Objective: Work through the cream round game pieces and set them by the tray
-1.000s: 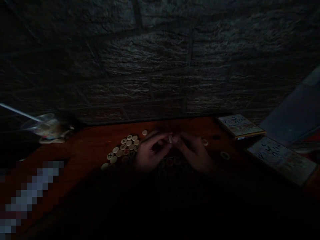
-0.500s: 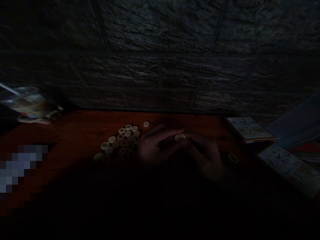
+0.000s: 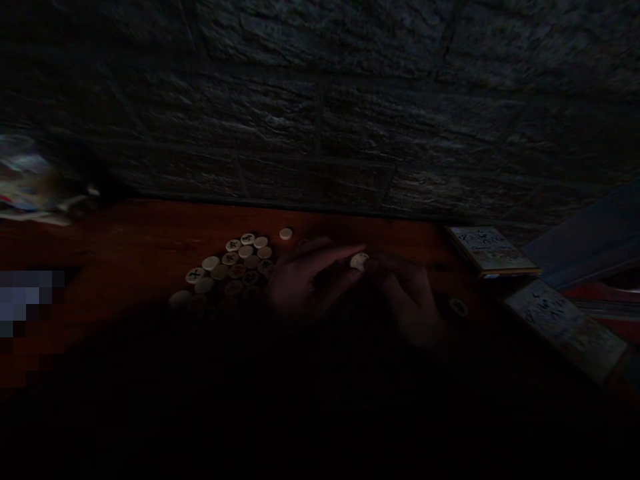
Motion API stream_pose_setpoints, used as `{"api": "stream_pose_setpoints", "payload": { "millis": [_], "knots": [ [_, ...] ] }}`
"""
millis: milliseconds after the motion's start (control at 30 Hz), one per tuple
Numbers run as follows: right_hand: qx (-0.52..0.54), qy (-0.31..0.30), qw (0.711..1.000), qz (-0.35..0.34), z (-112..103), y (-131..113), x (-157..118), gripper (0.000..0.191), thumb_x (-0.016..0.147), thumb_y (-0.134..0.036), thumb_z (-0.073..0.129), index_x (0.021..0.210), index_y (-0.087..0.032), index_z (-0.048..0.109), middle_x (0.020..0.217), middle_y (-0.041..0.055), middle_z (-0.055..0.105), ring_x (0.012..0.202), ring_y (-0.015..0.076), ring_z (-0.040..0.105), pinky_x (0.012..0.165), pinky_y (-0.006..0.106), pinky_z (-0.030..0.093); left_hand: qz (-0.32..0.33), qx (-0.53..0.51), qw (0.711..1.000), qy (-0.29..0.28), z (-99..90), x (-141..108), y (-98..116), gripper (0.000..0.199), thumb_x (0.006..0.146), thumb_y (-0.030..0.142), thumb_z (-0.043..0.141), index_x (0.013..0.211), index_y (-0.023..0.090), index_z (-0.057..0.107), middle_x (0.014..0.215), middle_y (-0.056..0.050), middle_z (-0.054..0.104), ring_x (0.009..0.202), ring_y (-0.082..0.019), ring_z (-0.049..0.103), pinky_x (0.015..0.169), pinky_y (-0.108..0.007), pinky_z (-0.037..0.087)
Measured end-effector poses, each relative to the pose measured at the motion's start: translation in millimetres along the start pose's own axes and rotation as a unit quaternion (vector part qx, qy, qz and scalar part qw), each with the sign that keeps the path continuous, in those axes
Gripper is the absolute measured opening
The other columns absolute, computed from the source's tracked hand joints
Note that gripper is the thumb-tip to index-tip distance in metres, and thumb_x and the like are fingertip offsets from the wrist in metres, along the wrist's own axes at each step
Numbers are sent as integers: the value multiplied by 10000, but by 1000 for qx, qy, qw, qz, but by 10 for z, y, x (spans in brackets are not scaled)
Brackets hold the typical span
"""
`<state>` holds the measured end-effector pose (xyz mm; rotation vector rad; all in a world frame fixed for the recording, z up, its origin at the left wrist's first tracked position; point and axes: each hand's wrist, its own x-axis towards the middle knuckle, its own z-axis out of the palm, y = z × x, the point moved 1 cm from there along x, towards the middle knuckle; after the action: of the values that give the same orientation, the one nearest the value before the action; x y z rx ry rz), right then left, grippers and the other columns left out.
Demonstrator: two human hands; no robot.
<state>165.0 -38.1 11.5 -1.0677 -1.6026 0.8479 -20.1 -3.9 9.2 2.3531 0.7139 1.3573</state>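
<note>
Between my two hands, a round wooden piece (image 3: pixel 359 261) is gripped by the fingertips above the dark reddish table (image 3: pixel 165 233). My left hand (image 3: pixel 307 277) pinches it from the left with thumb and fingers. From the right, the fingers of my right hand (image 3: pixel 407 293) close on its edge. Several similar round pieces (image 3: pixel 245 252), some with dark characters, lie grouped left of my left hand. One piece (image 3: pixel 286 234) rests alone behind the group, and another (image 3: pixel 458 307) lies right of my right hand. The area below my hands is too dark to make out.
Two flat boxes (image 3: pixel 495 250) (image 3: pixel 565 327) with dark writing lie at the right. A blurred plastic bag or container (image 3: pixel 35 180) is at the far left. A stone-block wall (image 3: pixel 320 120) rises behind the table's back edge.
The view has shifted slightly, moving the table and pieces up and left in the picture. The held piece now shows more of its flat face. Both hands remain on it.
</note>
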Motion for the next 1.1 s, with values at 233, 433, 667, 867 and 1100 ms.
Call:
{"api": "stream_pose_setpoints", "payload": {
  "millis": [233, 433, 667, 867, 1100],
  "knots": [
    [-10, -14, 1000, -21, 11, -13, 17, 458, 1010, -562, 592, 787, -195, 751, 694, -2, 690, 646, 134, 628, 600, 257, 490, -5, 7, 1000, -18, 26, -23, 48, 282, 981, 191, 664, 1256, 200, 728, 1066, -52, 753, 944, -167, 699, 835, -281, 573],
    [-78, -34, 996, -41, 13, -44, -35, 442, 1082, -539, 460, 995, -246, 780, 808, 17, 745, 731, 169, 686, 667, 295, 527, -31, -14, 999, -7, 0, -3, 72, 243, 930, 198, 694, 1166, 182, 751, 909, -34, 723, 807, -154, 676, 690, -258, 542],
    [-97, -63, 992, -53, 7, -5, -41, 402, 1107, -458, 427, 1035, -241, 759, 775, 0, 689, 699, 156, 653, 667, 294, 506, -104, -77, 992, -6, 4, -5, 88, 136, 949, 211, 681, 1059, 179, 755, 897, -26, 792, 769, -135, 730, 664, -223, 561],
    [-78, -77, 992, -60, -6, -16, -17, 316, 1084, -372, 474, 977, -234, 737, 801, -5, 690, 728, 149, 655, 672, 272, 507, -123, -126, 984, 12, 14, 18, 69, 89, 958, 217, 671, 948, 178, 750, 805, -7, 792, 701, -124, 731, 626, -207, 565],
    [-84, -74, 992, -63, 13, 4, -2, 275, 1058, -324, 506, 882, -205, 680, 751, -17, 657, 651, 119, 594, 612, 260, 466, -131, -136, 982, 13, 15, -12, 11, 160, 999, 225, 618, 957, 192, 768, 812, -9, 795, 729, -140, 745, 637, -237, 579]
  ]
}}
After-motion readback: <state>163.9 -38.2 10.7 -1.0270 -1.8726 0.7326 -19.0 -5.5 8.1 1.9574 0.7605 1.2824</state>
